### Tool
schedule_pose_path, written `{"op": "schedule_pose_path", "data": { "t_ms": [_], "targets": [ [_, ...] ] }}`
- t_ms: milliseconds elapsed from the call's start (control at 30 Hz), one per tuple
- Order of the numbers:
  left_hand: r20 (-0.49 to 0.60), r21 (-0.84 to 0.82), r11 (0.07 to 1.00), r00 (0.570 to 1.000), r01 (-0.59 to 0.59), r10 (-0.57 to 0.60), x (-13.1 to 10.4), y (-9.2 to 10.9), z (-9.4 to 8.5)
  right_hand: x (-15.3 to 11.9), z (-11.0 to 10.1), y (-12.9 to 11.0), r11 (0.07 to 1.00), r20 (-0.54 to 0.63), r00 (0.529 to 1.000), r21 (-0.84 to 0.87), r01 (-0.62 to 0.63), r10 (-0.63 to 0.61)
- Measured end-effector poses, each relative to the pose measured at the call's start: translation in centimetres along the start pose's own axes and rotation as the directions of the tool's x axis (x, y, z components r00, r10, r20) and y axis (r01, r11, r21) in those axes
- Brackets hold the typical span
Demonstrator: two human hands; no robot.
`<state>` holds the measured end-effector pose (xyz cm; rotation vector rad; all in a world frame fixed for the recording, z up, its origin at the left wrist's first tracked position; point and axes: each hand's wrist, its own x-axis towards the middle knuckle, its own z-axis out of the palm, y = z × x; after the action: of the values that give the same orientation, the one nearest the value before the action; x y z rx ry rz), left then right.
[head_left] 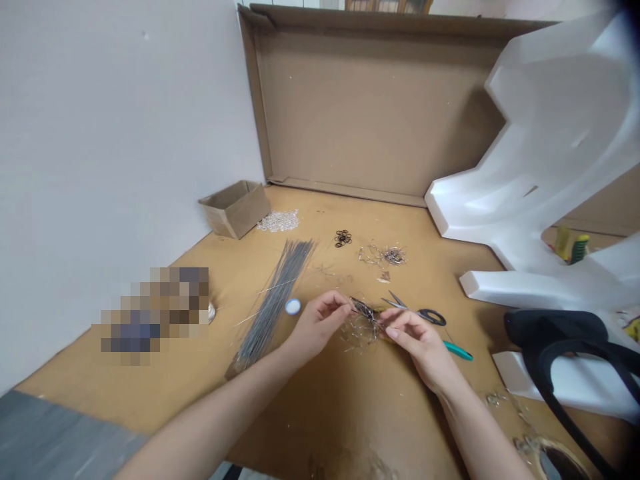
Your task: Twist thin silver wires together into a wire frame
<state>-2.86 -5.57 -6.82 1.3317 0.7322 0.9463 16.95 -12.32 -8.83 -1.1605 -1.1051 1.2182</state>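
My left hand [320,323] and my right hand [417,337] are raised close together over the table. Fingertips on both sides pinch a tangled thin wire piece [364,328], whose loops and loose ends spread out between them. Small details of the piece are too fine to make out. Just beyond my right hand lie scissors [433,317] with black handles, blades pointing left. A teal handle [457,351] sticks out from behind the right hand; its tool is mostly hidden. Left of my left hand are a white round cap [293,307] and a long bundle of grey wires [275,300].
A small cardboard box [235,210] stands beside clear beads [280,220]. Farther back are black rings [343,238] and a wire heap [395,255]. A large cardboard panel [370,113] closes off the back; white foam [565,133] and a black curved object [555,333] stand right.
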Motion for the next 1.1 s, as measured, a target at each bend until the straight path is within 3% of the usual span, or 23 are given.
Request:
{"op": "schedule_pose_path", "data": {
  "t_ms": [167, 267, 433, 567, 633, 767, 833, 1000, 1100],
  "targets": [
    [-0.008, 0.085, 0.996, 1.000, 0.009, -0.008, -0.3, -0.7, 0.3, 0.1, 0.3, 0.3, 0.996, -0.027, 0.996, 0.036, -0.083, 0.084],
    [0.017, 0.215, 0.974, 0.997, -0.073, 0.071, -0.4, -0.7, 0.3, 0.3, 0.1, 0.6, 0.988, -0.087, 0.987, 0.084, -0.128, 0.135],
    [0.174, 0.472, 0.807, 0.935, -0.355, 0.309, -0.7, -0.5, 0.2, 0.6, -0.1, 1.0, 0.986, -0.171, 0.974, 0.105, -0.133, 0.150],
    [0.330, 0.585, 0.660, 0.882, -0.471, 0.337, -0.6, -0.7, 0.0, 0.6, -0.1, 0.9, 0.983, -0.187, 0.969, 0.119, -0.141, 0.161],
    [0.324, 0.596, 0.646, 0.879, -0.477, 0.351, -0.5, -0.9, -0.1, 0.7, -0.2, 1.0, 0.988, -0.216, 0.966, 0.090, -0.127, 0.144],
    [0.152, 0.606, 0.691, 0.910, -0.394, 0.386, -0.1, -1.2, -0.5, 0.8, -0.4, 1.5, 0.998, -0.254, 0.966, -0.029, -0.056, 0.047],
    [0.127, 0.616, 0.695, 0.918, -0.371, 0.377, 0.1, -1.3, -0.7, 0.9, -0.5, 1.7, 0.997, -0.258, 0.966, -0.072, -0.031, 0.011],
    [0.329, 0.648, 0.596, 0.880, -0.475, 0.343, 0.2, -1.4, -0.8, 1.0, -0.8, 2.4, 0.994, -0.260, 0.964, -0.106, 0.023, -0.050],
    [0.397, 0.709, 0.504, 0.870, -0.493, 0.292, 0.3, -1.7, -0.7, 1.0, -0.7, 2.8, 0.983, -0.283, 0.953, -0.174, 0.060, -0.108]
  ]
}}
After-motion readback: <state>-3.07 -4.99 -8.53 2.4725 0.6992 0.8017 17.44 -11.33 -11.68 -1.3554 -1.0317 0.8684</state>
